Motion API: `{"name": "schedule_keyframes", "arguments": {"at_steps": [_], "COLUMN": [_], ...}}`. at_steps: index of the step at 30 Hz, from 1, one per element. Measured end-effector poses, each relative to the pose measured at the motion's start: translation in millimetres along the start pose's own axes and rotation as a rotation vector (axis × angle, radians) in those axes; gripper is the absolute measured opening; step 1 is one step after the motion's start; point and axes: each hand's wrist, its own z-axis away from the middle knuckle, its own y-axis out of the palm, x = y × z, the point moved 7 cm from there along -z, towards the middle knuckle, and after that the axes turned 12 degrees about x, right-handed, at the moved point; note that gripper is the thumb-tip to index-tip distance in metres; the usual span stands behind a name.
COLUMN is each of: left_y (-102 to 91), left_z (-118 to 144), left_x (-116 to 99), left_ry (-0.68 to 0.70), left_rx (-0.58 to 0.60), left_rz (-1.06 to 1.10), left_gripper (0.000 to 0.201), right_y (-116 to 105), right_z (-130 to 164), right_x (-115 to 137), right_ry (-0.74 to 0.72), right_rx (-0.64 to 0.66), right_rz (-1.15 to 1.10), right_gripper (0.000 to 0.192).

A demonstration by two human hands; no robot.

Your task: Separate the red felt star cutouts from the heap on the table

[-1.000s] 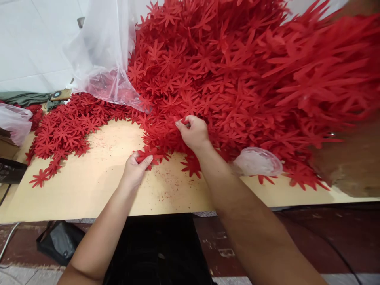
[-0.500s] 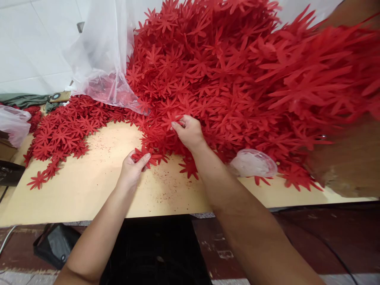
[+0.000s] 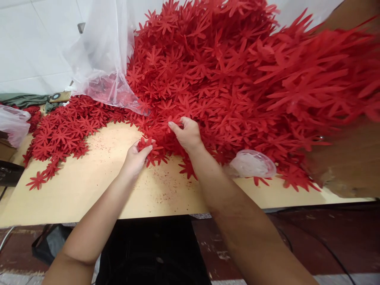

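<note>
A red flower piece (image 3: 154, 151) lies at the near left edge of the large red heap (image 3: 208, 79), above the table (image 3: 113, 194). It is bright red, with narrow, rounded petals. The left hand (image 3: 133, 159) grips it under the thumb; I think a light pressure is better, so the petals do not bend. The right hand (image 3: 189, 133), with finger and thumb close together, is against the heap; whether it pinches a piece, I cannot tell.

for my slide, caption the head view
Left hand holds red flower shapes, right hand at the red heap on a pale table.
</note>
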Motion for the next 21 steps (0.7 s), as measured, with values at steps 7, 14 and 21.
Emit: {"name": "schedule_keyframes", "arguments": {"at_steps": [7,14,21], "left_y": [14.1,8.1,-22.5], "left_z": [-33,-51,-51], "left_x": [-5,-7,-9], "left_ry": [0.078,0.164,0.129], "left_rx": [0.026,-0.007,-0.141], "left_rz": [0.06,0.072,0.053], "left_gripper": [0.02,0.022,0.018], "right_y": [12,24,7], "right_z": [11,17,6], "right_x": [11,16,-4], "right_ry": [0.057,0.018,0.04], "right_rx": [0.099,0.255,0.173], "right_rz": [-0.069,-0.154,-0.141], "right_gripper": [0.032,0.058,0.042]}}
